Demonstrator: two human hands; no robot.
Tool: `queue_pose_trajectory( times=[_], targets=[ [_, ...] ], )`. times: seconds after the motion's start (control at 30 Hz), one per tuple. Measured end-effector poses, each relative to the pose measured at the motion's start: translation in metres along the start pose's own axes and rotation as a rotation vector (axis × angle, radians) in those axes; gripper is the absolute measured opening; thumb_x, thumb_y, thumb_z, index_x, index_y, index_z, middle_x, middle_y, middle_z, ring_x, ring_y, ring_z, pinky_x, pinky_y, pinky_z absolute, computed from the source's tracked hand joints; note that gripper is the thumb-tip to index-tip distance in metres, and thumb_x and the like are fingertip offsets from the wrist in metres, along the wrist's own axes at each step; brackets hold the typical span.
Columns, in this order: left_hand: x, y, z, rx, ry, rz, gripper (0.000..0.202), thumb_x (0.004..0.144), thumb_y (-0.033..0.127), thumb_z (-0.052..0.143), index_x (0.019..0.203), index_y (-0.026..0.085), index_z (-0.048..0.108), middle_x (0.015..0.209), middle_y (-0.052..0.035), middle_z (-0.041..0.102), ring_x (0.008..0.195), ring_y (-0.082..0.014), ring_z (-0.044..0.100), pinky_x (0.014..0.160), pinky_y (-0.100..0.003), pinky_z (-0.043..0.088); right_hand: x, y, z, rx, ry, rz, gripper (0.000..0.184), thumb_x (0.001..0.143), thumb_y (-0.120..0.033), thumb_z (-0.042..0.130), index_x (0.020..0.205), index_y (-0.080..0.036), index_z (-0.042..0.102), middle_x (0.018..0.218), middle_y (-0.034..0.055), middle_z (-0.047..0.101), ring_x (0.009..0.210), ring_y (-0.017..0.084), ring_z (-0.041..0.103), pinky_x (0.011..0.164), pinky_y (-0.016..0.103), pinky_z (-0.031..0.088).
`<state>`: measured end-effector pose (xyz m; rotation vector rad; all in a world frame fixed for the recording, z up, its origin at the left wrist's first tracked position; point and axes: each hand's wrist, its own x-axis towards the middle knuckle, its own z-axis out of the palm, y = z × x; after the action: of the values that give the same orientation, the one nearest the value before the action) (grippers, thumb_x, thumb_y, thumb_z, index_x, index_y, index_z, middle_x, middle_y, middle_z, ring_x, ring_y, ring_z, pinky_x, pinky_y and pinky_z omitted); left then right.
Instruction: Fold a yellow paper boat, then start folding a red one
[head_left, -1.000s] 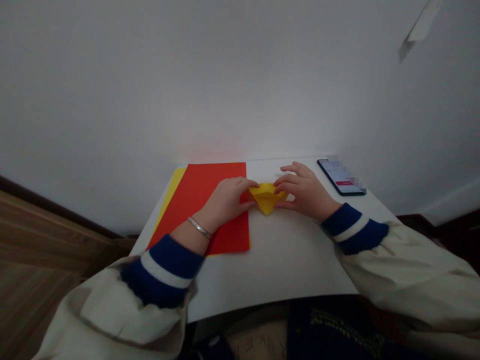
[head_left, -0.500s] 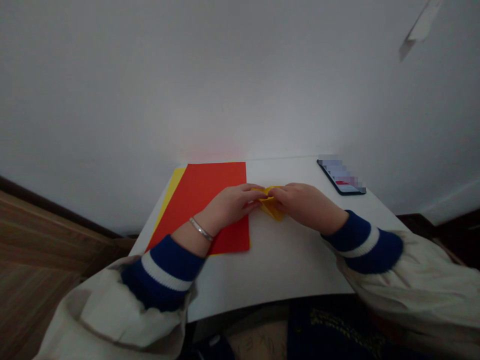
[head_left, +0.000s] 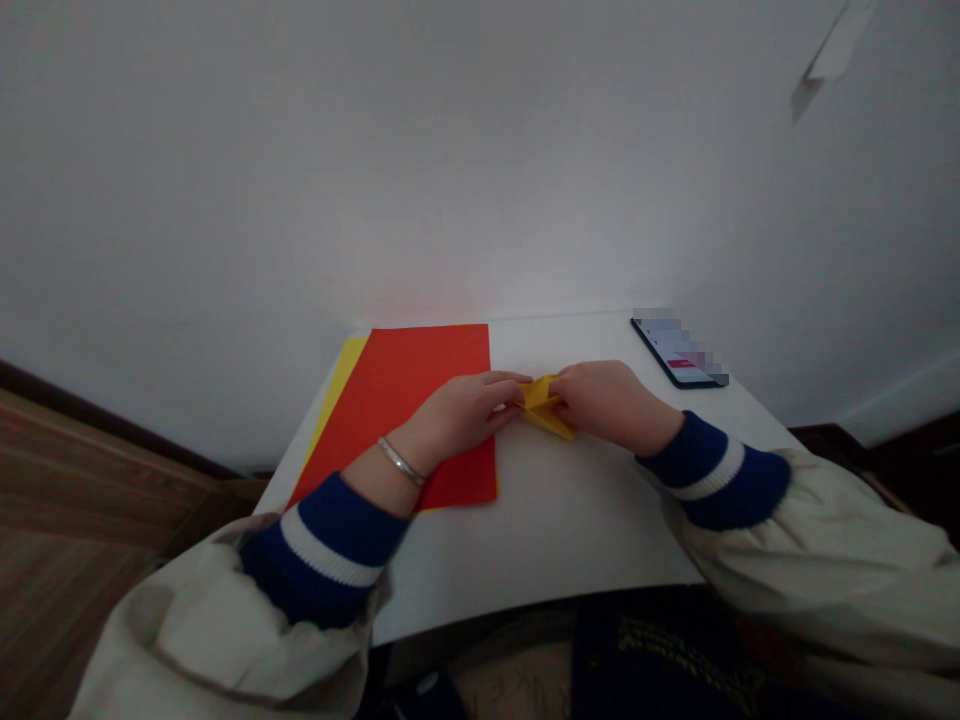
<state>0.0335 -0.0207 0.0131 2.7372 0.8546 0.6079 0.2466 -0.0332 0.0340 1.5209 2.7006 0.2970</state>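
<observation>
A small folded yellow paper [head_left: 549, 412] is held between both hands, just above the white table [head_left: 570, 520]. My left hand [head_left: 465, 408], with a silver bracelet at the wrist, pinches the paper's left end; it hovers over the right edge of a red sheet [head_left: 405, 400]. My right hand [head_left: 604, 400] is curled closed on the paper's right end. Most of the yellow paper is hidden by the fingers.
A yellow sheet [head_left: 339, 385] peeks out from under the red one at the left. A phone [head_left: 679, 355] with a lit screen lies at the table's far right corner. A white wall stands right behind the table, and wooden floor shows at the left.
The yellow paper, a broad flat triangle a second ago, is now folded narrower. My right hand has closed from spread fingers into a curl on it, and both hands have drawn closer together.
</observation>
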Motion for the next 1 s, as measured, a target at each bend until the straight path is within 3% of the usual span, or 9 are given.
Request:
queue_pose_trajectory(
  times=[0.23, 0.33, 0.43, 0.5, 0.63, 0.7, 0.83, 1.0],
  targets=[
    [0.000, 0.003, -0.001, -0.011, 0.002, -0.031, 0.010, 0.090, 0.021, 0.053, 0.094, 0.020, 0.062, 0.125, -0.0046, 0.061, 0.102, -0.0163, 0.062, 0.089, -0.031, 0.049, 0.000, -0.003, -0.002, -0.041, -0.017, 0.012, 0.023, 0.087, -0.026, 0.050, 0.079, -0.017, 0.070, 0.077, 0.0115, 0.071, 0.065, 0.023, 0.065, 0.050, 0.030, 0.031],
    [0.001, 0.002, -0.003, 0.036, 0.012, -0.116, 0.016, 0.088, 0.026, 0.057, 0.102, 0.020, 0.062, 0.118, -0.0057, 0.064, 0.098, -0.0176, 0.063, 0.087, -0.031, 0.048, -0.003, -0.002, -0.003, -0.009, 0.034, 0.015, 0.024, 0.089, -0.036, 0.049, 0.093, -0.021, 0.068, 0.078, 0.0091, 0.071, 0.064, 0.022, 0.064, 0.051, 0.029, 0.030],
    [-0.001, -0.002, -0.004, 0.052, 0.051, -0.219, 0.024, 0.086, 0.030, 0.060, 0.107, 0.020, 0.062, 0.100, -0.0052, 0.069, 0.090, -0.0185, 0.063, 0.080, -0.030, 0.047, -0.006, 0.002, -0.003, 0.045, 0.059, 0.041, 0.039, 0.090, -0.052, 0.044, 0.107, -0.022, 0.062, 0.076, 0.0080, 0.071, 0.062, 0.021, 0.062, 0.051, 0.029, 0.028],
    [-0.003, -0.004, -0.004, 0.014, 0.087, -0.301, 0.020, 0.085, 0.033, 0.059, 0.098, 0.019, 0.065, 0.090, -0.0045, 0.069, 0.083, -0.0182, 0.062, 0.075, -0.029, 0.046, -0.008, 0.007, -0.002, 0.100, 0.051, 0.099, 0.047, 0.090, -0.059, 0.040, 0.106, -0.021, 0.061, 0.075, 0.0079, 0.070, 0.061, 0.020, 0.061, 0.051, 0.029, 0.027],
    [-0.007, -0.007, -0.002, -0.109, 0.143, -0.497, 0.025, 0.084, 0.039, 0.054, 0.079, 0.017, 0.065, 0.077, -0.0039, 0.066, 0.072, -0.0175, 0.058, 0.066, -0.028, 0.043, -0.009, 0.021, 0.007, 0.296, 0.071, 0.133, 0.047, 0.089, -0.060, 0.042, 0.113, -0.022, 0.056, 0.080, 0.0056, 0.071, 0.068, 0.020, 0.062, 0.056, 0.028, 0.031],
    [-0.009, -0.009, 0.000, -0.147, 0.178, -0.574, 0.028, 0.083, 0.042, 0.053, 0.077, 0.017, 0.064, 0.075, -0.0038, 0.065, 0.071, -0.0180, 0.057, 0.064, -0.028, 0.042, -0.007, 0.027, 0.015, 0.290, 0.078, 0.135, 0.048, 0.085, -0.062, 0.046, 0.106, -0.021, 0.061, 0.073, 0.0058, 0.069, 0.067, 0.021, 0.060, 0.057, 0.028, 0.032],
    [-0.010, -0.015, 0.005, -0.132, 0.190, -0.710, 0.034, 0.081, 0.048, 0.051, 0.075, 0.018, 0.063, 0.073, -0.0040, 0.064, 0.070, -0.0191, 0.056, 0.062, -0.028, 0.041, -0.002, 0.034, 0.031, 0.366, 0.052, 0.091, 0.037, 0.085, -0.055, 0.051, 0.089, -0.021, 0.067, 0.080, 0.0063, 0.069, 0.071, 0.019, 0.058, 0.062, 0.029, 0.035],
    [-0.011, -0.015, 0.003, 0.117, 0.097, -0.738, 0.036, 0.082, 0.050, 0.050, 0.074, 0.019, 0.067, 0.080, -0.0063, 0.067, 0.081, -0.0233, 0.059, 0.068, -0.032, 0.039, 0.000, 0.033, 0.040, 0.522, 0.009, 0.151, 0.031, 0.083, -0.050, 0.055, 0.082, -0.021, 0.067, 0.075, 0.0030, 0.066, 0.067, 0.016, 0.056, 0.059, 0.027, 0.034]
  ],
)
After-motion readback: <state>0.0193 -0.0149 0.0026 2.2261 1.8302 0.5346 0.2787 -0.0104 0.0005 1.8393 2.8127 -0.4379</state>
